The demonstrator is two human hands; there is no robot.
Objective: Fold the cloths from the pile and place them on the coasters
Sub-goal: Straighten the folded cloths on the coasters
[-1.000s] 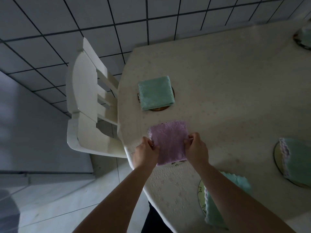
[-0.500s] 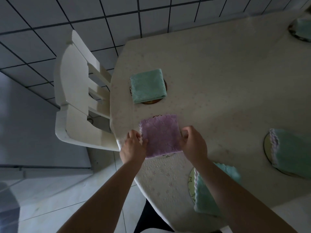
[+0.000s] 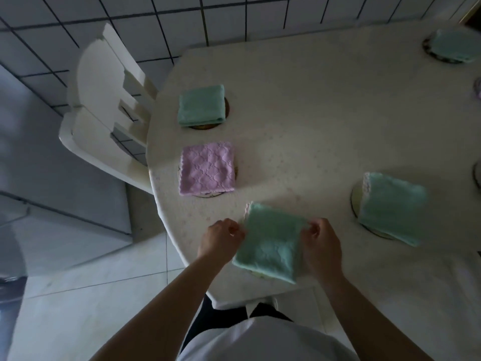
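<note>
Left hand (image 3: 221, 239) and right hand (image 3: 321, 246): fingers pinch opp. edges of folded green cloth (image 3: 270, 246) at near edge of surface (image 3: 325, 131). Beyond, purple cloth (image 3: 207, 172) lies on coaster; farther, 2nd green cloth (image 3: 201, 105) likewise.

White tiled wall (image 3: 234, 14), pale floor tiles (image 3: 78, 295), cream chair (image 3: 101, 100), speckled table (image 3: 325, 113), dim light

Cream table (image 3: 325, 121); coasters (image 3: 227, 110) beneath folded green and lilac cloths (image 3: 207, 173)
</note>
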